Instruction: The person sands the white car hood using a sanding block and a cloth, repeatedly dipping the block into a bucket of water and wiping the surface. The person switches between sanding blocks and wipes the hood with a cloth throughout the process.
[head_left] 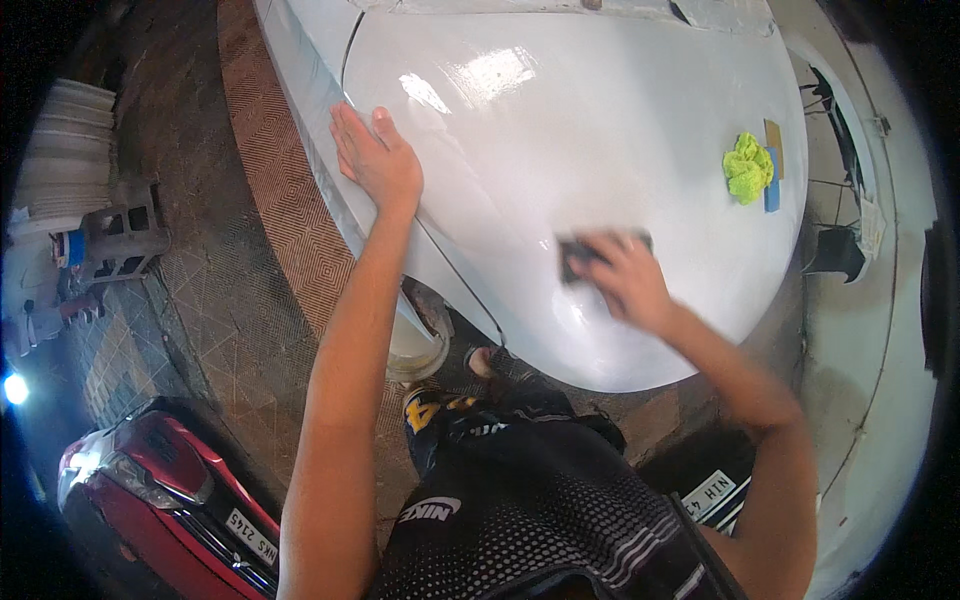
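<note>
Glossy hood [600, 130]: rumpled lime cloth [748, 172] near right edge; my left hand [380, 160] open, flat; right hand [632, 278] clamped on dark pad [574, 260].

You have open room across the glossy white curved car panel [600, 130], both between your left hand [380, 160] and the dark rectangular block [570, 260] under your right hand [630, 280], and beyond the block toward the far edge. On the right, the crumpled yellow-green cloth [748, 168] and the flat blue strip [772, 197] beside it block your way. Your left hand takes up part of the left seam. Below the near-left edge, a round whitish bucket [425, 362] stands by your feet.
</note>
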